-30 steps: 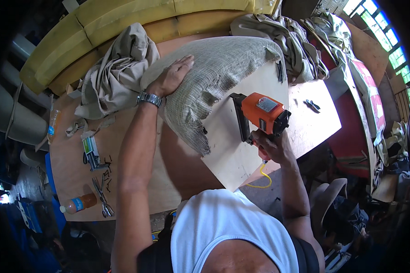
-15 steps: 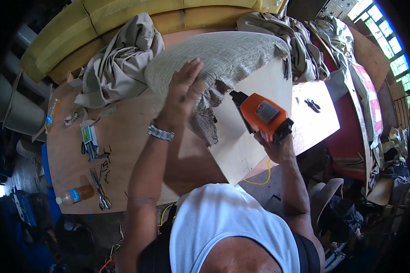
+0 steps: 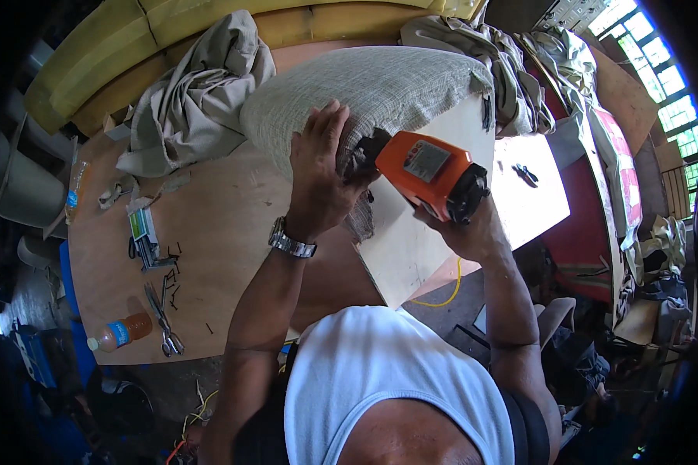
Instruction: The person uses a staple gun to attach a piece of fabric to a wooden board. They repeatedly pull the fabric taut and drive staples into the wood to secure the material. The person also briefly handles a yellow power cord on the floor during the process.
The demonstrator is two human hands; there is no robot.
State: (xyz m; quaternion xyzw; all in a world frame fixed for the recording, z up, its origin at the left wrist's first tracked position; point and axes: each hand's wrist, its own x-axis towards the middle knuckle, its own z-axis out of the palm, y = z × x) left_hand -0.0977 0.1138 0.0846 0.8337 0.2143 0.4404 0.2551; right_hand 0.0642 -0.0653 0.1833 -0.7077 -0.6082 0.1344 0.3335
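Note:
A cushion covered in grey woven fabric [image 3: 318, 93] sits on a pale plywood panel [image 3: 434, 186], its frayed fabric edge folded over the panel. My left hand [image 3: 322, 170] lies against the cushion's near corner, fingers stretched out along the fabric and thumb pointing toward the folded edge. My right hand [image 3: 473, 229] is closed around an orange and black staple gun [image 3: 426, 167], whose handle is mostly hidden beneath its body. The gun's dark nose meets the bunched fabric at the corner, just right of my left hand.
On the brown worktable [image 3: 209, 217] lie scissors [image 3: 165, 322], a bottle of orange-brown liquid [image 3: 124, 332], a green-white box [image 3: 139, 226] and several dark loose pieces. Pliers [image 3: 526, 175] rest at right. Crumpled cloth [image 3: 209, 93] lies at the back left. A yellow hose [image 3: 446, 297] hangs below.
The staple gun has moved left and up, bringing its nose onto the fabric corner. My left hand has turned and shifted slightly right and down, its thumb now at the folded edge.

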